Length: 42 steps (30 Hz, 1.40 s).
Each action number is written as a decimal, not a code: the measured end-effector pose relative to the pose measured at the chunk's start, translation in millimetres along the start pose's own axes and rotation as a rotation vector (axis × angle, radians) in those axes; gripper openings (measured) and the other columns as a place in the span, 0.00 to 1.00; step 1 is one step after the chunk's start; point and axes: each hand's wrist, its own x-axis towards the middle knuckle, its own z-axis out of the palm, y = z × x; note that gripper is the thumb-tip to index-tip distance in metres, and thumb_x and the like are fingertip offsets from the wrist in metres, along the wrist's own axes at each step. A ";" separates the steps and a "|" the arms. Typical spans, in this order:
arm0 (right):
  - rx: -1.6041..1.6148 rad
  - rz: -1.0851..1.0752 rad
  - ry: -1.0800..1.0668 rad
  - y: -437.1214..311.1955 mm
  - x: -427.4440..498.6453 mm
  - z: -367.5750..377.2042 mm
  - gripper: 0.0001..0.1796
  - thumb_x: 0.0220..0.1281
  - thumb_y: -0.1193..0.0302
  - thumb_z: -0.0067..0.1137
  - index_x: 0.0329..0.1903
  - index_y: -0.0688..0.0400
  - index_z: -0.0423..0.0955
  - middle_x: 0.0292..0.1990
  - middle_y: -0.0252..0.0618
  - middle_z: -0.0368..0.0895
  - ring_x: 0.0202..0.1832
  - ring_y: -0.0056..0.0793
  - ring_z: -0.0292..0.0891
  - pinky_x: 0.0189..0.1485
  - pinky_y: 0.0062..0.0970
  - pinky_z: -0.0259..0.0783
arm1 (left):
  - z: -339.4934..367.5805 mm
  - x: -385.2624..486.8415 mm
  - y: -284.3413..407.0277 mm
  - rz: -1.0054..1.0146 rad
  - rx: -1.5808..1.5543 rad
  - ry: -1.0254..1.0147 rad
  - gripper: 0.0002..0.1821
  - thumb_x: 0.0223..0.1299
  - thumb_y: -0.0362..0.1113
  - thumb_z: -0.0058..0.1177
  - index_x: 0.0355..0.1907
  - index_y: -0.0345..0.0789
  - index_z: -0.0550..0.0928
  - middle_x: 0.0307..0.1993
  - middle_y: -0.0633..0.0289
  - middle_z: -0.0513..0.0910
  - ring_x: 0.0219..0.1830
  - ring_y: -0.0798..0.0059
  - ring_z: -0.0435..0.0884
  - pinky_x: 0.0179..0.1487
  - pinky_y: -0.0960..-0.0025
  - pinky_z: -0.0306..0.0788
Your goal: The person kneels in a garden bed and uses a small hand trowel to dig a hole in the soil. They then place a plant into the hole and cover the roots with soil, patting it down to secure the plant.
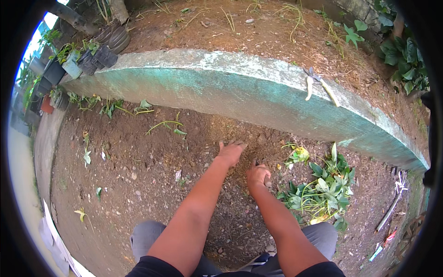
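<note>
My left hand (232, 152) rests palm down on the loose brown soil (193, 138), fingers spread and pointing away from me. Just right of it and nearer to me, my right hand (258, 175) is closed around a tool handle (267, 181), whose rounded end sticks out by the wrist. A bit of dark metal shows past the knuckles; the rest of the tool is hidden by the hand or in the soil. To the right lies a heap of leafy green vine cuttings (322, 190), with yellowed leaves (300, 154) at its upper edge.
A low concrete wall (193, 83) with worn green paint curves across ahead. Pruning shears (320, 85) with pale handles lie spread on its top. Vine cuttings (166, 124) lie along its foot. Potted plants (72, 64) stand at upper left; a stick (387, 212) lies at right.
</note>
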 end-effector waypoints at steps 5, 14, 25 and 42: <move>0.233 0.008 -0.155 27.9 -6.7 -8.2 0.29 0.65 0.69 0.42 0.69 0.48 0.54 0.38 0.57 0.77 0.30 0.51 0.76 0.27 0.56 0.70 | 28.4 23.1 -9.0 0.153 -0.112 0.128 0.33 0.56 0.22 0.47 0.65 0.48 0.64 0.68 0.67 0.60 0.71 0.67 0.53 0.71 0.44 0.40; 0.392 0.112 -0.295 39.1 -5.3 -70.7 0.16 0.64 0.67 0.44 0.49 0.56 0.77 0.48 0.45 0.80 0.50 0.44 0.78 0.43 0.49 0.75 | 35.1 39.8 -10.0 0.081 -0.366 0.226 0.31 0.52 0.17 0.46 0.59 0.46 0.71 0.64 0.66 0.65 0.66 0.66 0.60 0.68 0.48 0.49; 0.661 0.289 -0.265 77.2 -30.3 -71.8 0.19 0.65 0.64 0.43 0.55 0.56 0.72 0.51 0.46 0.77 0.53 0.41 0.75 0.54 0.36 0.71 | 17.4 32.6 -26.3 -0.032 -0.464 0.228 0.33 0.53 0.18 0.48 0.61 0.50 0.70 0.66 0.65 0.63 0.68 0.65 0.59 0.70 0.47 0.45; 0.258 0.014 -0.274 35.3 -12.2 -96.2 0.16 0.62 0.69 0.49 0.51 0.59 0.76 0.49 0.44 0.79 0.49 0.45 0.78 0.41 0.46 0.76 | 22.8 8.7 -31.2 -0.042 -0.449 0.312 0.28 0.53 0.21 0.49 0.56 0.51 0.75 0.62 0.66 0.70 0.64 0.64 0.66 0.68 0.50 0.50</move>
